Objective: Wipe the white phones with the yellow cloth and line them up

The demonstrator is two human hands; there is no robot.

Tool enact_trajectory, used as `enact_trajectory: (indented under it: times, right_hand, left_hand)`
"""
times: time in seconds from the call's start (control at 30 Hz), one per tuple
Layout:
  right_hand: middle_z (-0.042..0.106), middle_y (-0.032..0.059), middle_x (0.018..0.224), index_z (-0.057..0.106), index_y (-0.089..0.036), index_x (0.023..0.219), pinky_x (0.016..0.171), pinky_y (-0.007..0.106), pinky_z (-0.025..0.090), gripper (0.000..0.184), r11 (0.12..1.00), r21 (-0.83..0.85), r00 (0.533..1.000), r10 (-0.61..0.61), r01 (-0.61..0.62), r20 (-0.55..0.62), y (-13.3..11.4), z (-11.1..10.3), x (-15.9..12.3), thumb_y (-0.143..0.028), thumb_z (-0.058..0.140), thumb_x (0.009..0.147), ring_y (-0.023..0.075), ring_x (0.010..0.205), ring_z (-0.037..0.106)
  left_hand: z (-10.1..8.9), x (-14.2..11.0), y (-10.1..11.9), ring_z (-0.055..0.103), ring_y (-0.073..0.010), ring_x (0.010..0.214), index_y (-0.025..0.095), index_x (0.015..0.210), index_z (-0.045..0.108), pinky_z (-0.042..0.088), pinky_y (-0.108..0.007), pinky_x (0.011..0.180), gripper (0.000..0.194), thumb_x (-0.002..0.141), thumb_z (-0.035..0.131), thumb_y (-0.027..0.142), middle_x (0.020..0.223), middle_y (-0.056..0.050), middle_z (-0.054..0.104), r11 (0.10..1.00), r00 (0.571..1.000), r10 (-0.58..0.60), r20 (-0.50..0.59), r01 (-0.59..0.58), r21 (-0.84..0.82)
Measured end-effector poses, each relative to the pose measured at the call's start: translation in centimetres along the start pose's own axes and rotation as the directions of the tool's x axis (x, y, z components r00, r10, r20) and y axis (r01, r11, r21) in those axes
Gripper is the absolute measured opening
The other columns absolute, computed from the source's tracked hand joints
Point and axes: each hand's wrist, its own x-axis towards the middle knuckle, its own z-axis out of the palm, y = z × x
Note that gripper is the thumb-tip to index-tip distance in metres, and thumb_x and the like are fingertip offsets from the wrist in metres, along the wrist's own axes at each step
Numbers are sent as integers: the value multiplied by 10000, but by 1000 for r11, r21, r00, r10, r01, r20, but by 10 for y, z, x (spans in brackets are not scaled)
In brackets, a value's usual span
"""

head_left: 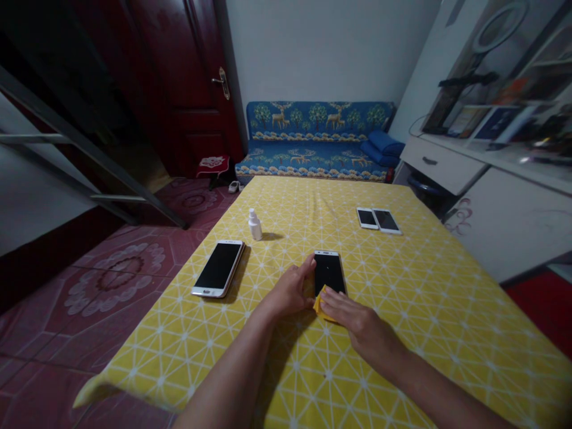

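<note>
Beyond the yellow-covered bench, a blue sofa patterned with deer and trees — folded blue bedding or cushions at its right end. To the left, a dark red door with a metal handle, a red-topped stool near it and pale shoes beside the stool. Farther left, a grey ladder-like frame above reddish patterned floor tiles. At right, a white cabinet — a ring light and blurred clutter on top.
</note>
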Motion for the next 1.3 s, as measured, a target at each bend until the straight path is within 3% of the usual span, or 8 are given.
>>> enact_trajectory:
  times: [0.17,0.37,0.47,0.7,0.83,1.07,1.3]
  right_hand:
    - [488,-17,1479,471,-321,1437,1163,464,370,920,999,10,999,-47,47,17,2,-1,3,142,318,656,163,1402,398]
    - [477,-15,1490,499,-298,1424,1163,438,376,890,1000,-14,1000,10,-10,-22,11,-10,-16,140,306,674,161,1410,385]
    - [496,-22,1475,522,-305,1404,1158,424,384,899,1000,-9,999,21,-22,-50,19,-13,-15,145,300,659,155,1401,399]
    - [568,17,1396,617,-252,1309,1149,430,389,805,993,14,985,120,-119,-124,54,-23,25,111,323,653,171,1344,478]
    - [617,16,1330,672,-251,1238,1137,427,408,735,983,10,972,185,-186,-147,67,-29,55,100,360,673,183,1292,536]
    - [644,46,1291,700,-235,1199,1106,431,436,571,966,-92,968,233,-242,-97,56,-26,98,44,451,768,223,1256,575]
    - [638,53,1314,717,-222,1175,1107,402,428,546,985,-94,990,142,-143,-16,42,-16,116,28,425,788,216,1292,545]
  left_hand:
    - [-1,-1,2,473,-367,1334,212,1485,403,377,-526,1117,992,572,778,104,1500,-154,458,1000,1000,-8,20,8,7]
    - [0,-2,8,513,-364,1285,215,1534,291,394,-528,1088,1112,569,844,235,1438,-172,522,997,998,-56,14,57,-60]
    - [-1,-2,11,514,-362,1279,186,1547,248,397,-521,1078,1123,586,828,236,1433,-187,523,998,998,-61,20,62,-16]
    - [-1,-1,14,512,-357,1260,190,1523,311,410,-499,1069,1049,597,801,242,1450,-154,510,995,998,-54,11,53,89]
    - [-1,-1,13,528,-353,1233,209,1540,268,422,-509,1050,1067,612,793,255,1410,-146,550,997,1000,-25,7,24,77]
    - [-2,-1,11,532,-344,1228,228,1545,241,436,-490,1032,1095,599,792,238,1376,-133,573,998,999,-36,18,35,61]
    - [0,2,8,543,-339,1227,217,1557,191,446,-491,1025,1159,577,809,230,1366,-143,580,999,1000,-11,6,11,34]
